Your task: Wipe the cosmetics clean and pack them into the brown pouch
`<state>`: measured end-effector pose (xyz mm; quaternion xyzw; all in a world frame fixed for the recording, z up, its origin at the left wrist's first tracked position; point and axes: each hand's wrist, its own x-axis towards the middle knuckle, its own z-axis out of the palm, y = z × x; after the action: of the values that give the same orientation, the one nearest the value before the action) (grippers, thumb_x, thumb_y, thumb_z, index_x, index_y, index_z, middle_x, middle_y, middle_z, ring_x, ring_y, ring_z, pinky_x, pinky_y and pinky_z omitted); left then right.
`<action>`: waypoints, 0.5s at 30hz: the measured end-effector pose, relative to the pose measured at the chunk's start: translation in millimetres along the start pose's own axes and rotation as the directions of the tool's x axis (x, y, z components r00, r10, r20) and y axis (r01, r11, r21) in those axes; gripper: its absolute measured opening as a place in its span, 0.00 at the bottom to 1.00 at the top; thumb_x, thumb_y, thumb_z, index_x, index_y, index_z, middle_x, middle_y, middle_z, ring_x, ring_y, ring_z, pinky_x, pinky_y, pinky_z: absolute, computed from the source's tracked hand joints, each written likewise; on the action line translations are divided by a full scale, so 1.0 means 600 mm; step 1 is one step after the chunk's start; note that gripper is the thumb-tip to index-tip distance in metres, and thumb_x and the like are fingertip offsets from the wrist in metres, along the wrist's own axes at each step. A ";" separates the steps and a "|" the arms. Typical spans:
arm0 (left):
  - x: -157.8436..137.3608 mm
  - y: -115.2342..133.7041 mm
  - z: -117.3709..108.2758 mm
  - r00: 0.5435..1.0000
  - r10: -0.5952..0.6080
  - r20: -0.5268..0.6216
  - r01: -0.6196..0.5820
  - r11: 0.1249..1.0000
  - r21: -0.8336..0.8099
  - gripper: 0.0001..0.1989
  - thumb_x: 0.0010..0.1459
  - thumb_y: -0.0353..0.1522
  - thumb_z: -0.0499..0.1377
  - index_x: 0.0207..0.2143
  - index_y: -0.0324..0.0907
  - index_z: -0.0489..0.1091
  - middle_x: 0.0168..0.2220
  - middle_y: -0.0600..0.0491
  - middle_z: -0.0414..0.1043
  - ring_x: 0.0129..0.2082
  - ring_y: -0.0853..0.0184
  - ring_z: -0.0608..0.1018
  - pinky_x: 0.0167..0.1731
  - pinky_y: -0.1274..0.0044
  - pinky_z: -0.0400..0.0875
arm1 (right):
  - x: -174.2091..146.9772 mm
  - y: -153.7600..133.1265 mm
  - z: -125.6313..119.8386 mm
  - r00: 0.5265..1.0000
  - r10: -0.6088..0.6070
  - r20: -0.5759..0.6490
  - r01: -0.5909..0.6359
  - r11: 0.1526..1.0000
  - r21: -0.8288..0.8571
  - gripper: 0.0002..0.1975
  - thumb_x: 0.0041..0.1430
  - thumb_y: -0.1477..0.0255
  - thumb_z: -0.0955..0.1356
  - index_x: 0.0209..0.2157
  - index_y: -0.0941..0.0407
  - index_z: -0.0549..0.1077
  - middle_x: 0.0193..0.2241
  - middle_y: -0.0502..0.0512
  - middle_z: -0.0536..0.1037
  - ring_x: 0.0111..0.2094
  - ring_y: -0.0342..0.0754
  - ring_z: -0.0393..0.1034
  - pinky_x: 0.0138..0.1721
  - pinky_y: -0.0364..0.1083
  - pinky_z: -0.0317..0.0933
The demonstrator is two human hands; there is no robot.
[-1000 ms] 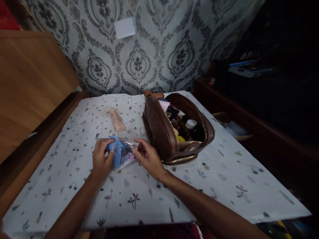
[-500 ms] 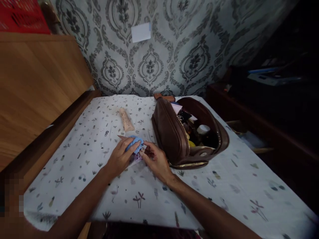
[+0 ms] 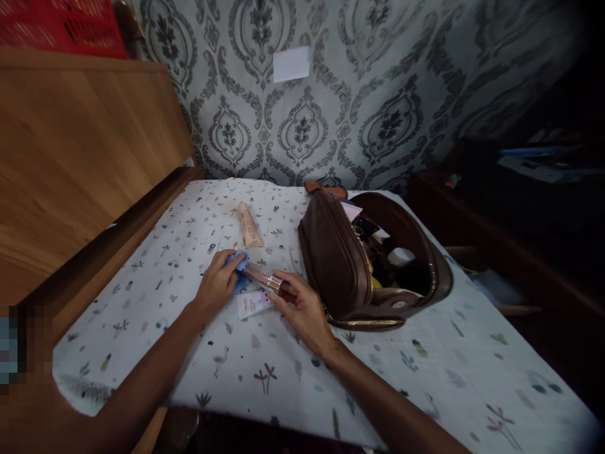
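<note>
Nearest, bare forearms reached in over the surface [image 3: 227, 391], which was covered in white cloth printed with small plants and flamingos. The right hand [image 3: 305, 309] gripped a slim, clear-looking tube with a shiny rose-coloured cap [image 3: 262, 276] by its capped end. The left hand [image 3: 217, 277] was closed around a crumpled light-blue cloth [image 3: 241, 260] at the tube's other end. Half a second earlier the two hands were close together, with the cloth bunched near the cap; now they stood farther apart, and the tube's body showed between them. Under it, a flat white tube with purple print [image 3: 252, 304], largely covered before, lay in plainer sight on the surface. Just beyond the hands lay a peach-coloured squeeze tube [image 3: 249, 226], its place on the surface unchanged. To the right, the brown leather bag with a gold zip [image 3: 333, 252] stood open as before, a white-lidded container [image 3: 401, 256] visible inside. Farthest back, a white card [image 3: 292, 64] was on the grey patterned wall [image 3: 302, 129].
</note>
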<state>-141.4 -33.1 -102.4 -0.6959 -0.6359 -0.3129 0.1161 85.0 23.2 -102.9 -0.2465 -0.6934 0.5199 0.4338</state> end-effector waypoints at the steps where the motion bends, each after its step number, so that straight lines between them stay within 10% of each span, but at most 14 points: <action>1: 0.000 0.000 0.000 1.000 -0.006 -0.004 0.006 1.000 0.002 0.23 0.62 0.23 0.49 0.56 0.42 0.70 0.51 0.45 0.68 0.50 0.59 0.72 0.52 0.63 0.72 | 0.001 -0.003 -0.002 1.000 -0.012 0.010 0.012 1.000 -0.002 0.18 0.57 0.68 0.72 0.51 0.52 0.76 0.43 0.56 0.75 0.40 0.48 0.74 0.40 0.47 0.73; 11: 0.009 0.083 -0.021 0.945 0.313 -0.101 -0.325 0.932 -0.159 0.27 0.62 0.23 0.49 0.63 0.43 0.62 0.52 0.42 0.67 0.52 0.58 0.70 0.50 0.63 0.72 | -0.001 -0.009 -0.005 1.000 -0.029 0.001 0.029 0.999 -0.038 0.20 0.60 0.66 0.71 0.54 0.53 0.72 0.41 0.56 0.78 0.36 0.47 0.75 0.38 0.46 0.73; 15: 0.009 0.077 -0.016 0.960 0.277 -0.041 -0.280 0.954 -0.108 0.25 0.62 0.23 0.49 0.61 0.42 0.64 0.50 0.42 0.69 0.51 0.57 0.70 0.49 0.64 0.73 | -0.003 -0.008 -0.002 0.999 0.050 -0.021 -0.051 0.998 -0.040 0.20 0.58 0.65 0.72 0.51 0.54 0.71 0.39 0.56 0.79 0.35 0.47 0.76 0.38 0.45 0.73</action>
<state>-99.9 -41.7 -81.2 -0.7798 -0.5114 -0.3377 0.1277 87.4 20.8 -99.2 -0.2780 -0.6930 0.5141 0.4221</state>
